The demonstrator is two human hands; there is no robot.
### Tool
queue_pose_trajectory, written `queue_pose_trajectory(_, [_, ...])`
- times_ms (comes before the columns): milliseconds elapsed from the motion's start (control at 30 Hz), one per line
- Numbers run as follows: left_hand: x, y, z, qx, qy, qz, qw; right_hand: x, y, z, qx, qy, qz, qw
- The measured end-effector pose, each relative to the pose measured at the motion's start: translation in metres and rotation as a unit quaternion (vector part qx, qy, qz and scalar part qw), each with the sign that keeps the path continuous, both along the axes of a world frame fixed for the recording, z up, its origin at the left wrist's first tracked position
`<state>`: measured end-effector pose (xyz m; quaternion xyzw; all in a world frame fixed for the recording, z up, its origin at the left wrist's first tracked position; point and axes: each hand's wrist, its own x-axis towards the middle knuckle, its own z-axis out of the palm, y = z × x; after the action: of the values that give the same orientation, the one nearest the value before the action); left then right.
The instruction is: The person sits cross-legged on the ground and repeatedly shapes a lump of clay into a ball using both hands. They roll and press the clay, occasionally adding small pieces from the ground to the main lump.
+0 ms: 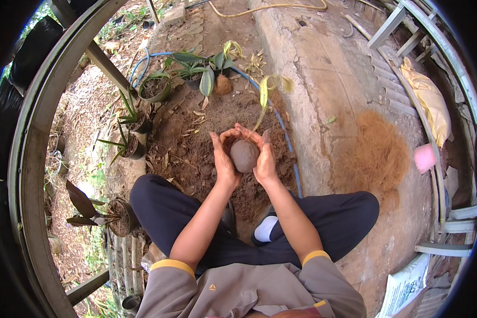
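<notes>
A rounded ball of moist soil (244, 156) sits between my cupped palms. My left hand (225, 156) curves around its left side, and my right hand (265, 156) around its right. Dark soil coats the fingers of both. From the far side of the ball, near my right fingertips, rises a plant (264, 95) with a pale stem and yellow-green leaves; my hands hide its base. Loose brown soil (187, 159) mixed with dry leaves spreads on the ground beneath.
Beyond the soil stand potted plants (155, 87) and a fibre-wrapped ball (223, 84). A blue hose (283, 127) curves along the right. Orange-brown coconut fibre (371, 153) lies on the concrete, near a pink cup (425, 158). Another potted plant (123, 218) is close to my left knee.
</notes>
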<state>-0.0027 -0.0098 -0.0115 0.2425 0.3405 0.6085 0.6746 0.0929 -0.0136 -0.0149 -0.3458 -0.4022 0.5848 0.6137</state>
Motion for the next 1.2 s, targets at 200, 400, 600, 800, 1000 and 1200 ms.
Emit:
queue_pose_trajectory(200, [-0.006,0.006,0.013,0.109,0.19,-0.002,0.976,0.0,0.001,0.008,-0.097,0.117,-0.011,0.988])
queue_pose_trajectory(400, [0.007,-0.003,0.001,0.131,0.198,0.067,0.969,-0.006,-0.002,0.001,-0.098,0.095,-0.014,0.991])
queue_pose_trajectory(600, [0.01,-0.009,-0.014,0.091,0.082,0.178,0.976,-0.022,-0.008,-0.011,-0.089,-0.103,-0.15,0.979])
queue_pose_trajectory(800, [0.003,0.001,0.003,-0.049,-0.132,0.032,0.99,-0.014,-0.006,0.002,-0.103,0.165,-0.049,0.98])
queue_pose_trajectory(1000, [-0.008,0.006,0.025,-0.072,-0.051,-0.129,0.988,-0.009,-0.006,-0.009,-0.086,0.169,-0.059,0.98])
queue_pose_trajectory(1200, [0.001,-0.004,0.012,-0.024,0.102,0.001,0.995,-0.025,-0.015,0.004,0.0,-0.105,-0.174,0.979])
